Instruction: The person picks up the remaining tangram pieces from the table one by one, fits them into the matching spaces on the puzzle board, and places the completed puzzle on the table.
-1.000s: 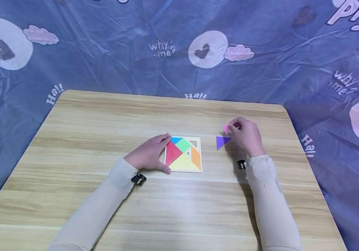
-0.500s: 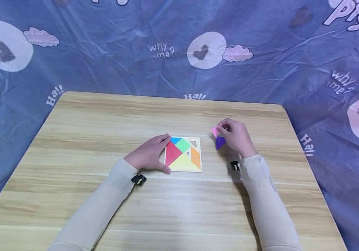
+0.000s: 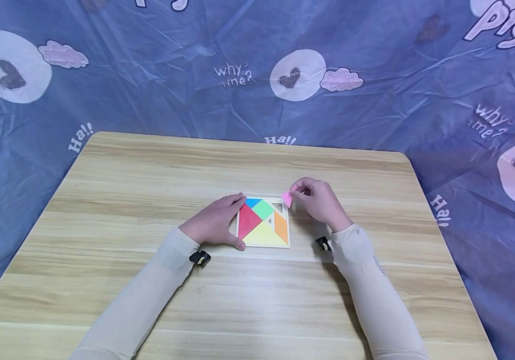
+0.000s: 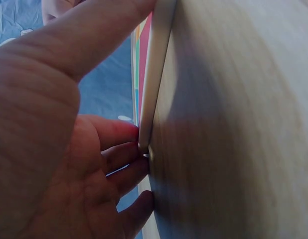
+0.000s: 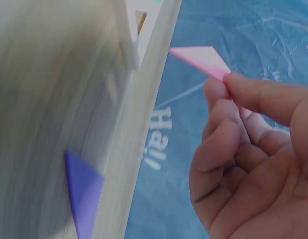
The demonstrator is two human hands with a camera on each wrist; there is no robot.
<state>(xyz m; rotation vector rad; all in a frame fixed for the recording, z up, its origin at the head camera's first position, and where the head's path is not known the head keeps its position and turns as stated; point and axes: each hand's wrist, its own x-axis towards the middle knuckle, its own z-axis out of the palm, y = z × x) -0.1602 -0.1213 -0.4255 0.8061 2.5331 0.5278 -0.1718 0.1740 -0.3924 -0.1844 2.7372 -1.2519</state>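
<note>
A square wooden tangram tray lies in the middle of the table in the head view, with red, yellow, blue, green and orange pieces in it. Along its left side my left hand grips it, thumb at the near corner and fingers at the far corner. Between thumb and fingertip my right hand pinches a small pink triangle, raised by the tray's far right corner. A triangular recess shows wood there. On the table lies a purple triangle; in the head view the right hand hides it.
The wooden table has its far edge along a blue printed cloth. Each wrist carries a small black mount, one on the left wrist and one on the right wrist.
My right hand has moved left with the pink triangle, from above the purple triangle to the tray's far right corner. The left hand stays where it was on the tray.
</note>
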